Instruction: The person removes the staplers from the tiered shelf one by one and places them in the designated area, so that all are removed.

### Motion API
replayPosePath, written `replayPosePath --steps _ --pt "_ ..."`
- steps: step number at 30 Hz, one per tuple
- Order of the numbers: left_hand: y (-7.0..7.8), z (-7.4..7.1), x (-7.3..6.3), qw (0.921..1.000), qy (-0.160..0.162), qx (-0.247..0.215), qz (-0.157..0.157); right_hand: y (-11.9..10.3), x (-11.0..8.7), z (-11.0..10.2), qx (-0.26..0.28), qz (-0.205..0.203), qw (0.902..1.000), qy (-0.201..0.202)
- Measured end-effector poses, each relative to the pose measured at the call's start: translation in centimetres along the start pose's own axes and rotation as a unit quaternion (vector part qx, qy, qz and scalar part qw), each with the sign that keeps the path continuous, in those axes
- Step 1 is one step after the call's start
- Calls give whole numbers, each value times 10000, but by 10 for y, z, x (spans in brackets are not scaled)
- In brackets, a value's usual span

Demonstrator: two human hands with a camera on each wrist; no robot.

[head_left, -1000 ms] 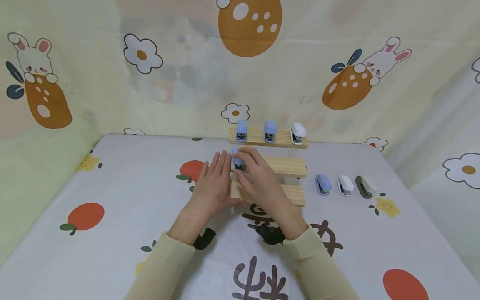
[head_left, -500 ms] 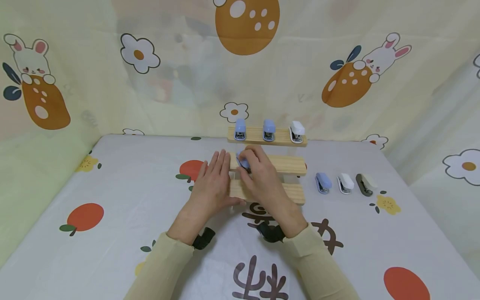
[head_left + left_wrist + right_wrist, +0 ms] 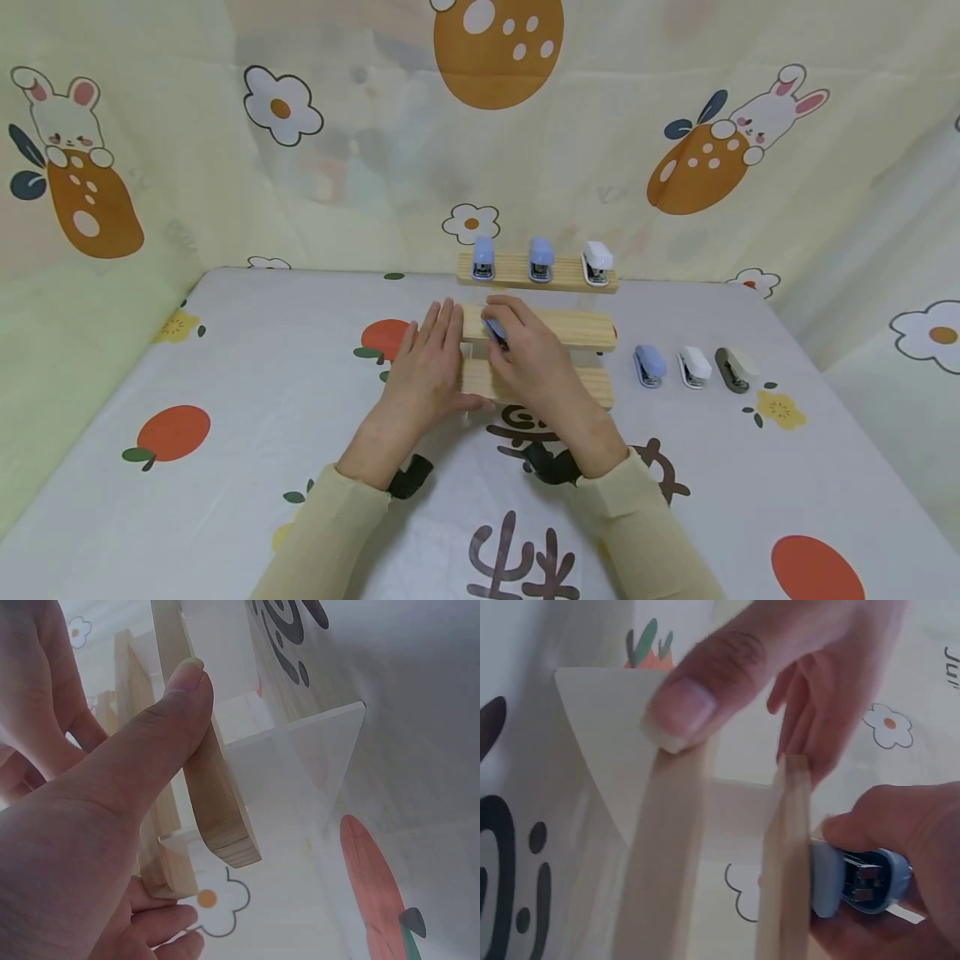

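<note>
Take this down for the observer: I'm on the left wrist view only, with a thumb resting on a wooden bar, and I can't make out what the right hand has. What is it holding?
Observer: The right wrist view shows the right hand gripping a blue stapler.

Operator: Got it. Are any other staplers standing on the tabletop itself?

Observer: Yes. In the head view a second blue stapler, a white stapler and a dark-based stapler with a pale top stand in a row on the tabletop, to the right of the wooden rack.
</note>
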State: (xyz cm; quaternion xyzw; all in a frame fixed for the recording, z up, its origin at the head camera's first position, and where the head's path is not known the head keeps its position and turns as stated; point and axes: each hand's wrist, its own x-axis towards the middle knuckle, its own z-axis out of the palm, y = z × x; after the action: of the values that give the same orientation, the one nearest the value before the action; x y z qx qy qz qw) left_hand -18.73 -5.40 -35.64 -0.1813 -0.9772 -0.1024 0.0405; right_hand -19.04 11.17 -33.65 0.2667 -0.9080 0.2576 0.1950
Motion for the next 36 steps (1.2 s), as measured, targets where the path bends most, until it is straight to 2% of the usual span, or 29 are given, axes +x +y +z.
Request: replayPosePath --steps 9,13,21,36 --pt "2 -2 1 10000 17 78 31 -2 -1 -11 -59 84 9993 -372" --pt "3 -2 1 10000 19 85 15 0 -2 -15 -88 8 9997 -238" --pt "5 -2 2 10000 -9 -5 -95 7 -12 -36 -119 223 9996 -130" --pt "3 0 3 9997 -108 -101 -181 21 -34 -61 -92 27 9997 242"
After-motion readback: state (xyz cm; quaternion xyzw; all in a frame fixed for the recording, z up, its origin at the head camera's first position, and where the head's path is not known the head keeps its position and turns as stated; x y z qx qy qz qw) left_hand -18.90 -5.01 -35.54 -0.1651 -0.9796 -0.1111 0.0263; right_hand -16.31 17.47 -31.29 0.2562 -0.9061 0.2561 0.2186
